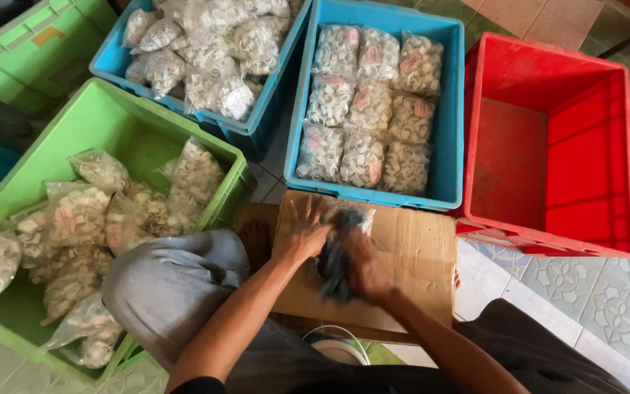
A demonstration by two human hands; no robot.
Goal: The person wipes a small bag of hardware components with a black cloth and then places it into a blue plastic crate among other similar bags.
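Both hands (337, 248) press a dark bundle (338, 255) onto cardboard (417, 248).

Floor's all patterned tile (585, 292), pale grey-blue with a flowery print, and there's some plainer pinkish tile (541, 18) up top. Crates everywhere: a red crate (592, 102) on the right with nothing in it, a blue crate (448, 109) in the middle with clear bags lined up in neat rows, another blue crate (111, 62) behind it heaped with loose bags, and a green crate (60, 117) on the left with more bags. One more green crate (30, 44) sits in the top-left corner. Soft daylight, no harsh shadows.
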